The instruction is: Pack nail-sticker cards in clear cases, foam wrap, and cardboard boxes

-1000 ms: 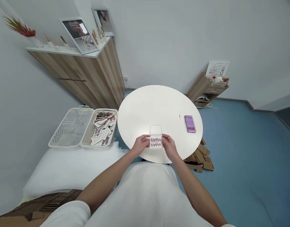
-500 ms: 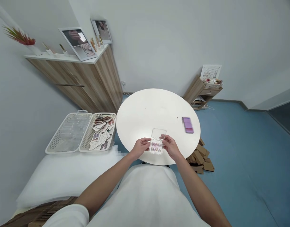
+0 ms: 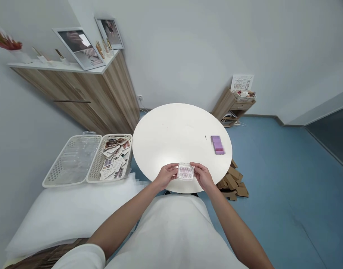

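Observation:
A small clear plastic case [image 3: 185, 172] with rows of pinkish press-on nails inside is held up over the near edge of the round white table [image 3: 177, 130]. Its lid lies down over the nails. My left hand [image 3: 166, 176] pinches the case's left side between thumb and fingers. On the opposite side, my right hand [image 3: 202, 176] grips the right edge the same way. The fingertips behind the case are partly hidden.
Left of the table stand a white basket of nail cards [image 3: 115, 157] and a white basket of clear cases [image 3: 76, 160], beside white wrapping sheets [image 3: 84, 209]. A purple pack [image 3: 217, 145] lies on the table's right. Cardboard pieces [image 3: 234, 182] sit below it on the floor.
The case's clear lid, which stood raised at the back, has swung down over the nails. My right hand has shifted to the case's right edge. The view has turned slightly right.

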### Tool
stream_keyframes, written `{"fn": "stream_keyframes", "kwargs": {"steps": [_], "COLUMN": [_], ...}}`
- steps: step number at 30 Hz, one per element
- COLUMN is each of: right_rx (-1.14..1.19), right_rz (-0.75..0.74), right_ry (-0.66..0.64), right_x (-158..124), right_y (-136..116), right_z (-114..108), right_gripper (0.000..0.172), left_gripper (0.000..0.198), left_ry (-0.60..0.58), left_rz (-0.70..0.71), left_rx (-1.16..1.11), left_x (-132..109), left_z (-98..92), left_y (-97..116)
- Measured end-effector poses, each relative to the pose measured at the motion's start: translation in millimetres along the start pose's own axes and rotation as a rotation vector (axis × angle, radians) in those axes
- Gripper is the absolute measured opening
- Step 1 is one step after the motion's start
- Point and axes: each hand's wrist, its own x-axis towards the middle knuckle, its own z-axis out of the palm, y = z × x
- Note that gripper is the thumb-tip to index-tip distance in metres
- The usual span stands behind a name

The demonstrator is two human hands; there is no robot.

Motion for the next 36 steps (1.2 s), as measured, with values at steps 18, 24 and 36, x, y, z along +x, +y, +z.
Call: {"fn": "stream_keyframes", "kwargs": {"steps": [18,24,36], "right_rx": [-0.055,-0.069,-0.086], "right_rz": [0.079,0.066,0.076], "right_ry": [0.091,0.068,0.034], "right_x": [-13,0,21], "right_y": [3,-10,-15], "right_z": [-33,-55,-83], "right_gripper": [0.04,0.042,0.041], "left_gripper": [0.033,0.032,0.041], "left_ry": [0.086,-0.01,0.099], "left_rz": [0.04,0.064,0.108], "left_rx": [0.0,0.477,0.765], "left_x": [20,24,47], "left_z": [33.5,54.6,82.3], "left_y": [-18,-18,-44]}}
